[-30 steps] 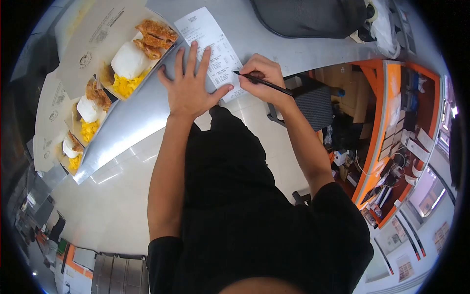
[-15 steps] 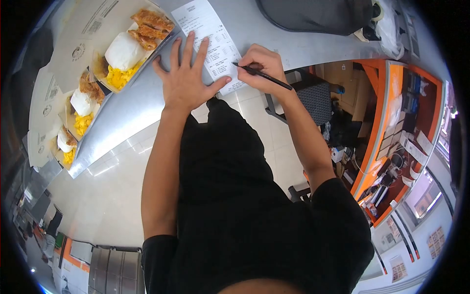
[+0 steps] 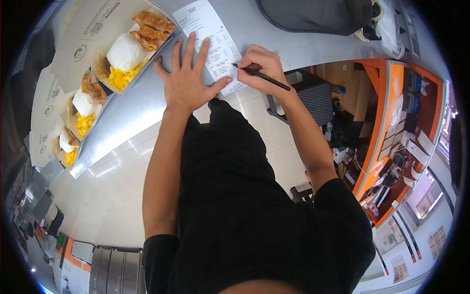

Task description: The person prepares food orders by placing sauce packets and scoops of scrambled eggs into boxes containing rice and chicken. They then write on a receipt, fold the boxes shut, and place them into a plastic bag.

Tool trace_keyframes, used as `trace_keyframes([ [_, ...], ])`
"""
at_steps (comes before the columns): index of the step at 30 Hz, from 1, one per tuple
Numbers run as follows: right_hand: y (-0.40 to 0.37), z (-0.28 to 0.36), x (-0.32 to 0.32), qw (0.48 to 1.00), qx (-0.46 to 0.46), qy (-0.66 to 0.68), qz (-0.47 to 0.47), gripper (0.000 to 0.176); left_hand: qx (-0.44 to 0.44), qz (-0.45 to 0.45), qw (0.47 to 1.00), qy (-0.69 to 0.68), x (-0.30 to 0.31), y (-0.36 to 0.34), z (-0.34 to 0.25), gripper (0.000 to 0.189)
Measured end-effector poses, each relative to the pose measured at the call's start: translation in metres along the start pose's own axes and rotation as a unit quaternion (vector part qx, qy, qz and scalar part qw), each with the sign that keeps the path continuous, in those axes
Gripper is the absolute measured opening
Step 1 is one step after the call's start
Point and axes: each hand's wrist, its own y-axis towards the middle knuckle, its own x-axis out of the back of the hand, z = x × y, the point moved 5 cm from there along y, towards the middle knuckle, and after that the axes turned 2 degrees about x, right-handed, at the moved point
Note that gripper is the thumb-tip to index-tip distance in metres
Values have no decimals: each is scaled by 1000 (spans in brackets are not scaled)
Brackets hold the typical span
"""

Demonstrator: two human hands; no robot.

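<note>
A long printed receipt (image 3: 215, 44) lies on the metal counter (image 3: 142, 105). My left hand (image 3: 188, 81) is spread flat, with its fingers over the receipt's left edge and the thumb on its lower part. In my right hand (image 3: 262, 66) is a black pen (image 3: 264, 77), its tip at the lower right part of the print. Left of my left hand stand three open takeaway boxes, the nearest one (image 3: 98, 68) holding fried chicken (image 3: 152, 27), white rice (image 3: 126, 51) and yellow scrambled egg (image 3: 121, 78).
A dark bag-like object (image 3: 313, 17) rests at the back of the counter. Below the counter's edge on the right are a black woven chair (image 3: 313, 100) and an orange-framed shelf (image 3: 377, 147) with assorted items. Pale floor tiles (image 3: 107, 196) extend at left.
Almost nothing differs. The view has shifted slightly, and the pen is in nearly the same spot on the receipt. My left hand stays flat.
</note>
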Motion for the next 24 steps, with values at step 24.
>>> trace_keyframes([
  [24,-2,-1,0,1000,7,-4,-4,13,4,9,1000,3,-1,0,1,98],
])
